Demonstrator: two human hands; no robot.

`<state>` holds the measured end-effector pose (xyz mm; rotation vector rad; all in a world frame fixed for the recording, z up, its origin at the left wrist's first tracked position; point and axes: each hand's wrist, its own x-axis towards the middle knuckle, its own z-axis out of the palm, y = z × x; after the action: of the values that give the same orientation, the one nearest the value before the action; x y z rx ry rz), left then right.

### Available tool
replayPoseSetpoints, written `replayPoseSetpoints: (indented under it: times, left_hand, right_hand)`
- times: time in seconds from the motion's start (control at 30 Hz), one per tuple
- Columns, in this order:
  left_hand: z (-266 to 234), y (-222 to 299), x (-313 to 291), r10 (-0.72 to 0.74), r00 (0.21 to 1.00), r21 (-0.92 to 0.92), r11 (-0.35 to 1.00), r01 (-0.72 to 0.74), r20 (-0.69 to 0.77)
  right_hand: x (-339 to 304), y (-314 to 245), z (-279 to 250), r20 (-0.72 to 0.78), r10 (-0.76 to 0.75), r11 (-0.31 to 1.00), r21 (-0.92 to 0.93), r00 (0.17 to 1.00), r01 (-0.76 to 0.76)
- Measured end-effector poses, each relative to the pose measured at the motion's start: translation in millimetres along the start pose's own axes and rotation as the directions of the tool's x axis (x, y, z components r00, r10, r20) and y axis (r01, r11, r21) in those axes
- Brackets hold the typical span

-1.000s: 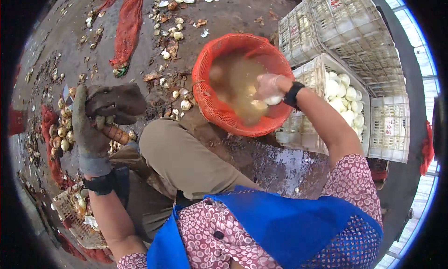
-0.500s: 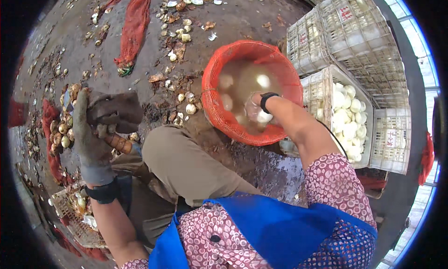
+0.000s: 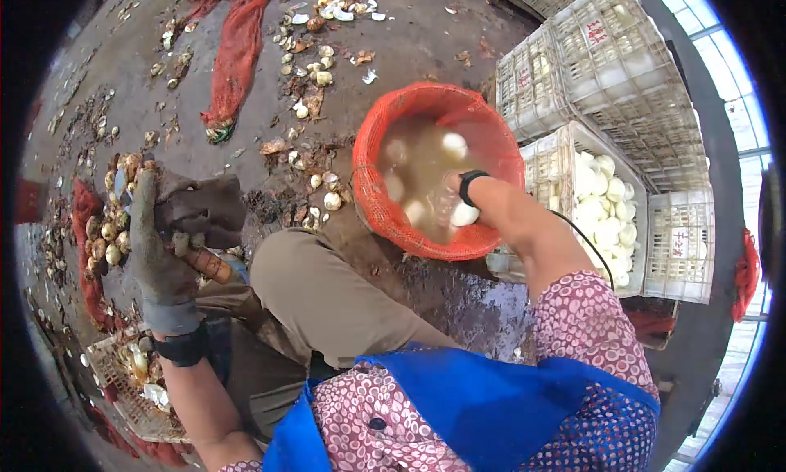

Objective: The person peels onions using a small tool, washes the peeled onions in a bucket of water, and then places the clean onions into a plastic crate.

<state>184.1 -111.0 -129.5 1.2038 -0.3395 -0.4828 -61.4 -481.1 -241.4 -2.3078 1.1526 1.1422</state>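
Close against right hand (image 3: 453,204), white onion (image 3: 467,216), left hand (image 3: 155,247) well apart.

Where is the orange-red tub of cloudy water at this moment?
In the head view, the tub is slightly above and right of centre, just left of the open crate of white bulbs; the right hand is in it.

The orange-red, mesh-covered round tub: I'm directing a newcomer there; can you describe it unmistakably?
Find the stacked white plastic lattice crates at the right. Just left of them stands the orange-red, mesh-covered round tub, with the person's right hand dipped in its murky brown water. Its round shape and water set it apart from the boxy crates.
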Motion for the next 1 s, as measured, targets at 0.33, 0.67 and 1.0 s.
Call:
replayPoseSetpoints:
  times: [0.33, 0.67, 1.0]
  left_hand:
    - [9.1, 5.3, -3.7, -0.070, 0.989, 0.003, 0.997, 0.071, -0.127]
    - [-20.7, -12.8, 20.2, -0.148, 0.989, -0.026, 0.989, 0.148, -0.014]
    - [2.1, -30.6, 22.1, -0.175, 0.984, 0.011, 0.985, 0.175, 0.033]
  right_hand:
    - [-15.5, 23.4, -1.1, 0.349, -0.523, 0.695, 0.703, 0.777, 0.152]
    - [-70.2, -2.4, -35.4, -0.353, -0.648, -0.372, 0.920, 0.675, 0.124]
    - [-214.8, 94.1, -46.4, -0.845, 0.231, -0.887, 0.020, 0.483, 0.461]
